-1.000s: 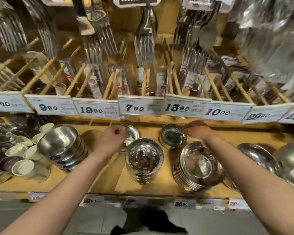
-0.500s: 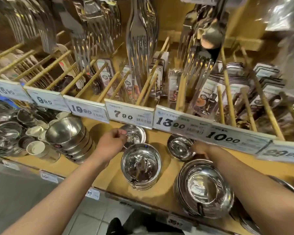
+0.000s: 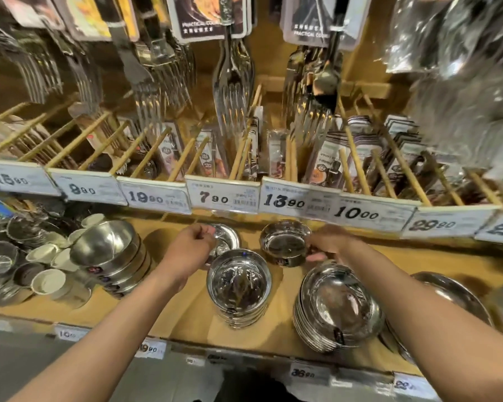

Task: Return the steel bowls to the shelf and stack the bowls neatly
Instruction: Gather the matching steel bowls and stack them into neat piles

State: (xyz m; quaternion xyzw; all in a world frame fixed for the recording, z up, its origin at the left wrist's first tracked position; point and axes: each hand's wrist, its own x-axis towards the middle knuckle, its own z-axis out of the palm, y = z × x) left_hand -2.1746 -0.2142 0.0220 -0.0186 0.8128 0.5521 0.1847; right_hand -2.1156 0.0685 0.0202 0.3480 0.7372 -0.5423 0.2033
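Note:
On the wooden shelf (image 3: 186, 311) my left hand (image 3: 190, 250) pinches the near rim of a small shallow steel dish (image 3: 227, 237) at the back. My right hand (image 3: 330, 245) grips the right side of a small steel bowl (image 3: 285, 242), which sits tilted a little above the shelf. In front of them stands a stack of mid-size steel bowls (image 3: 238, 287). To its right lies a stack of wider steel plates (image 3: 336, 310), partly behind my right forearm.
A leaning stack of steel bowls (image 3: 111, 253) sits at the left beside white cups (image 3: 48, 281) and small dishes. More large steel bowls (image 3: 447, 288) lie at the far right. Price tags (image 3: 224, 195) and hanging forks (image 3: 233, 74) overhang the shelf's back.
My right hand has come out from under the price tags and drawn the small bowl forward and up. My left hand stays on the small dish. The camera has tilted.

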